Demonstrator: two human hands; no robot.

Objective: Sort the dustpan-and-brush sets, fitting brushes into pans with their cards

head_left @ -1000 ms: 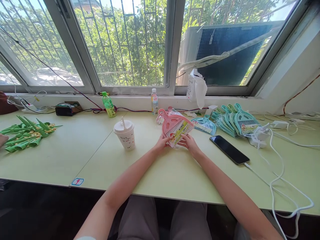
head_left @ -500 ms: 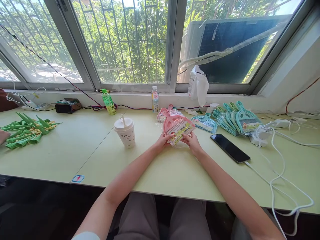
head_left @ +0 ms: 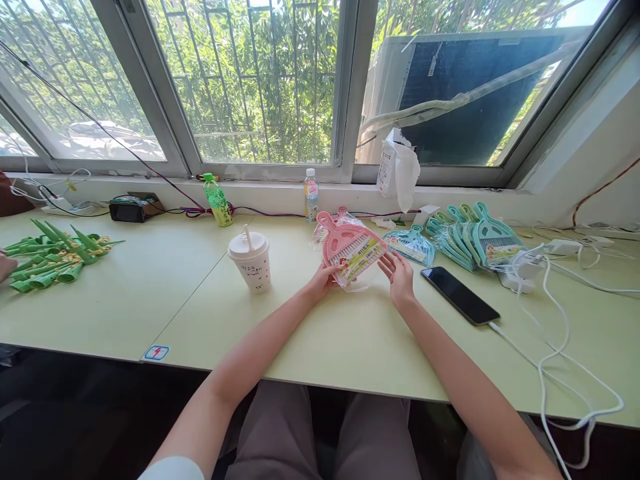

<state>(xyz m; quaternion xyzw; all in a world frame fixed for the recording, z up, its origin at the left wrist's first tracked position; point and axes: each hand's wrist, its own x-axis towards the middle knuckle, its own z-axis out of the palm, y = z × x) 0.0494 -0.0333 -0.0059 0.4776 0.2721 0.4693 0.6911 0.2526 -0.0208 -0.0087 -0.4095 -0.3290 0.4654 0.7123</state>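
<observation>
My left hand (head_left: 320, 281) grips the lower left corner of a pink mini dustpan-and-brush set (head_left: 350, 248) in clear plastic wrap, its handle pointing up and away. A yellow printed label crosses its front. At the set's right edge, my right hand (head_left: 399, 275) has its fingers stretched out and apart; whether the fingertips touch the wrap I cannot tell. Another wrapped pink set (head_left: 320, 233) lies partly hidden behind it. A single teal dustpan set (head_left: 411, 245) lies beyond my right hand, and several more teal sets (head_left: 493, 237) lean in an overlapping row farther right.
A white lidded cup (head_left: 250, 261) with a straw stands left of my hands. A black phone (head_left: 461, 295) and looping white cables (head_left: 560, 347) lie on the right. Two bottles, a green one (head_left: 217, 200) and a clear one (head_left: 311, 195), stand by the window. Another person's hand (head_left: 6, 265) is near green cone-shaped pieces (head_left: 60, 257).
My right hand has come away from the pink set's lower edge and opened, moving right. The left hand keeps its hold, and the set has shifted slightly left.
</observation>
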